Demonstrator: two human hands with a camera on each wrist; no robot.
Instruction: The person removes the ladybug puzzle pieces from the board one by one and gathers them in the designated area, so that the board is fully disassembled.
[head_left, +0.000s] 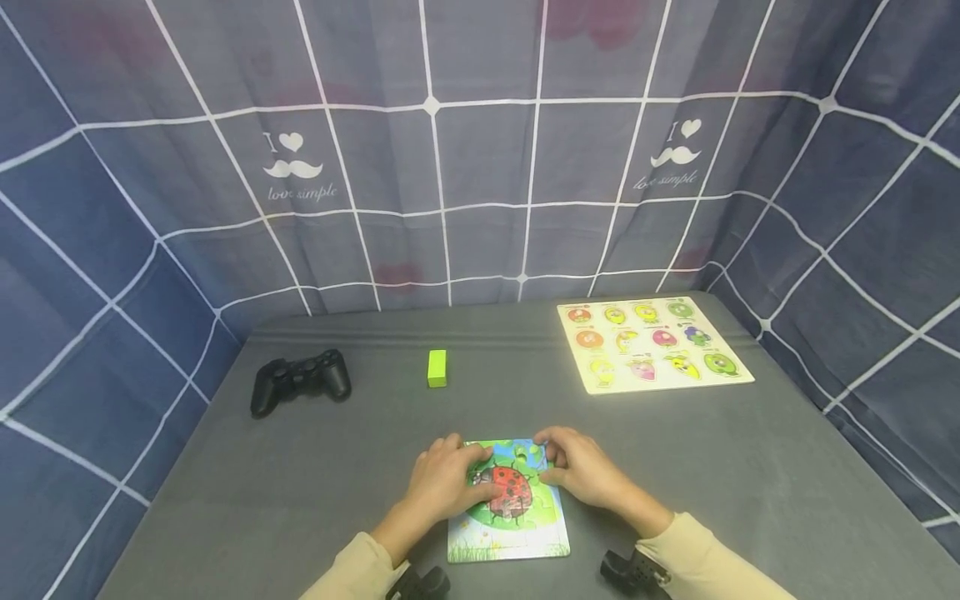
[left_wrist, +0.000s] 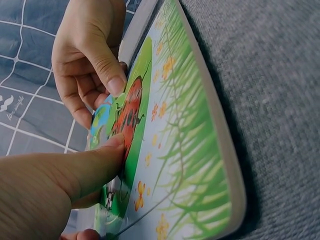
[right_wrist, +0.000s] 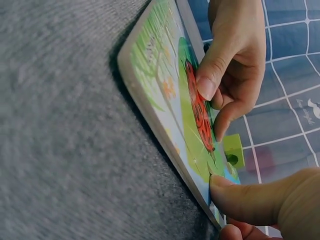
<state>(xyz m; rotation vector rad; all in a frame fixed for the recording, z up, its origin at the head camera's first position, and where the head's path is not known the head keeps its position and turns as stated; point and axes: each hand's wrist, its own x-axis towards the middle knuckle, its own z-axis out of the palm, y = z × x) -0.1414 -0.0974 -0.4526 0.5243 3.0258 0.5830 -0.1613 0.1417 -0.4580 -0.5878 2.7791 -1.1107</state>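
A puzzle (head_left: 517, 502), long axis pointing away, lies between the left hand (head_left: 447, 477), spread on its face, and the right hand (head_left: 581, 469), at its far-right corner, pinch unclear.

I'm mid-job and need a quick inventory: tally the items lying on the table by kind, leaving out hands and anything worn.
Picture boards: 2 (ladybug puzzle, fruit board)
Game controllers: 1 (black controller)
Blocks: 1 (lime-green block)
Total: 4
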